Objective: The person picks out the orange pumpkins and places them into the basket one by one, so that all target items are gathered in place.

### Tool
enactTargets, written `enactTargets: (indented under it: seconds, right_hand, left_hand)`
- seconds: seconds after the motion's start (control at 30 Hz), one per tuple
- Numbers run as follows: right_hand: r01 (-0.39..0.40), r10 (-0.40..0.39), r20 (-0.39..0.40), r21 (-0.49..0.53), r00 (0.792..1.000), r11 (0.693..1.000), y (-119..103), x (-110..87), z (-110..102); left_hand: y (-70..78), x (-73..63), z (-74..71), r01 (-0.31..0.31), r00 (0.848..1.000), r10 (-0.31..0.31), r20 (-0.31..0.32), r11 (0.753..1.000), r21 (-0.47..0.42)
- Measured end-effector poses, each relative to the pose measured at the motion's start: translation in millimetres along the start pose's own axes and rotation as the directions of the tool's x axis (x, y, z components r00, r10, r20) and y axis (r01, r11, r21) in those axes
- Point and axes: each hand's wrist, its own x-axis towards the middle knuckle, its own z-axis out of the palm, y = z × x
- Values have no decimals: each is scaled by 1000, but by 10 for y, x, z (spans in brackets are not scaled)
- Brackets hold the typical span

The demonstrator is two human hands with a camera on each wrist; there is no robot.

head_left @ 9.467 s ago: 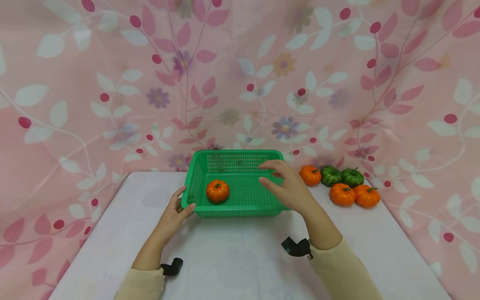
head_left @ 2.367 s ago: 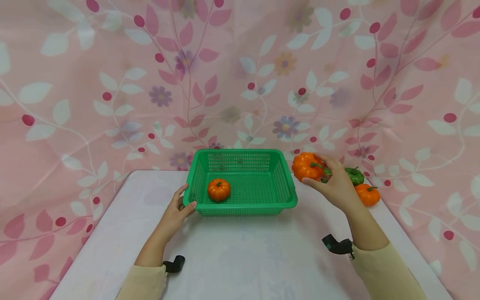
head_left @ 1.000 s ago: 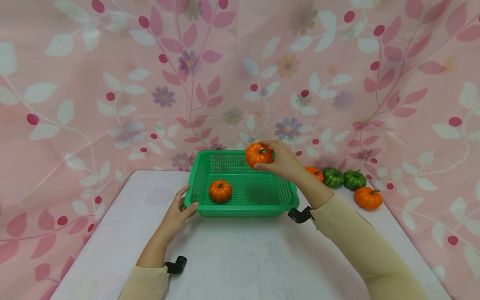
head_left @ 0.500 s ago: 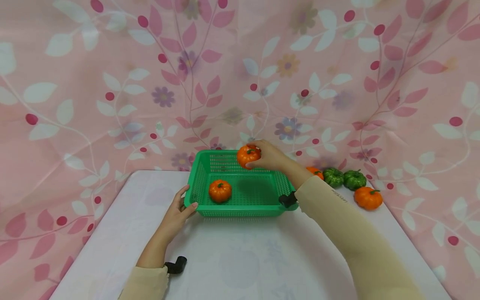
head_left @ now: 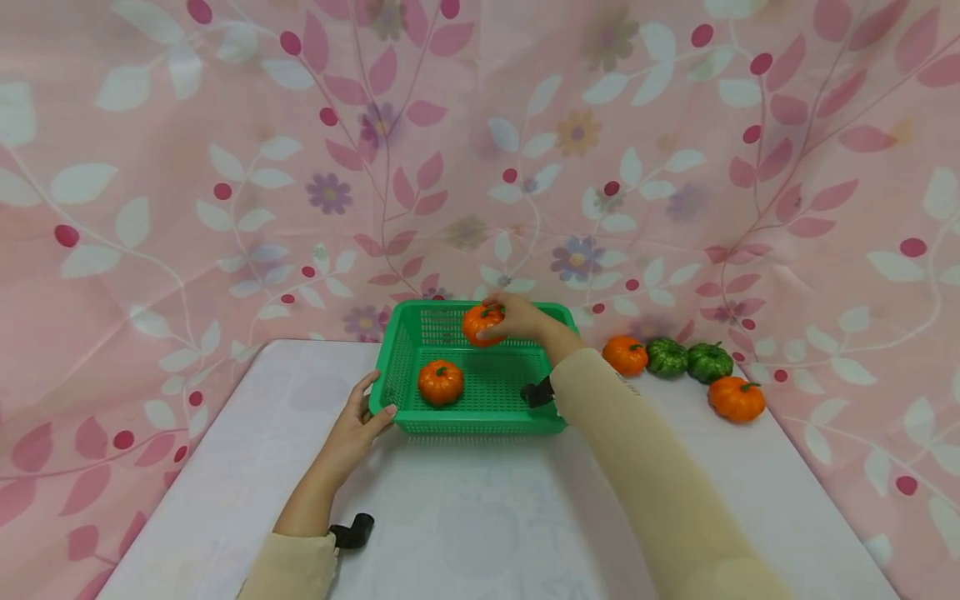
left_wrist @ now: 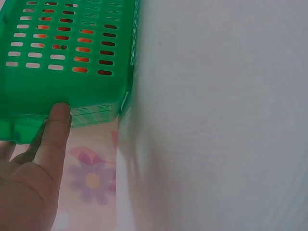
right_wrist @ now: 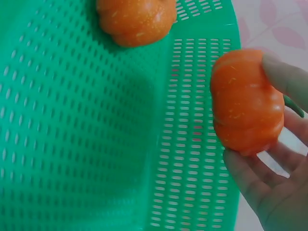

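Observation:
In the head view my right hand [head_left: 517,319] holds a small orange pumpkin [head_left: 482,325] over the back part of a green plastic basket [head_left: 480,423]. The right wrist view shows thumb and fingers on either side of that pumpkin [right_wrist: 248,101], its green stem toward the palm. Another orange pumpkin [head_left: 441,383] sits on the basket floor, left of the middle. My left hand [head_left: 351,433] grips the basket's front left corner, thumb at the front rim and fingers along the left side. In the left wrist view one fingertip of the left hand [left_wrist: 41,173] meets the slotted wall.
Right of the basket, an orange pumpkin [head_left: 626,356] and two green ones, a nearer [head_left: 666,357] and a farther right [head_left: 709,362], stand in a row. One more orange pumpkin [head_left: 737,399] lies in front. A white cloth covers the table [head_left: 465,517]; a pink floral curtain [head_left: 480,167] hangs behind.
My right hand has taken one orange pumpkin from the group at right and carried it left over the basket, lowering it slightly in the last half second. My left hand stays on the corner.

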Motion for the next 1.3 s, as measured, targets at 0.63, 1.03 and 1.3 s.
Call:
enactTargets:
  seconds: [0.63,1.03,1.3]
  right_hand:
    - [-128,124,49,87,991,988,249,68,318]
    - [-163,161,28,89,987,983,430,158,467]
    - [-149,149,5,93,989,984,421,183,516]
  left_hand:
    - [-26,8,-22,-24,1000,24,-7,999,39]
    - [-42,-36,6,-19,1000,19,-9,998,57]
    - [-24,-43,-13,-17,1000,17,-8,998,68]
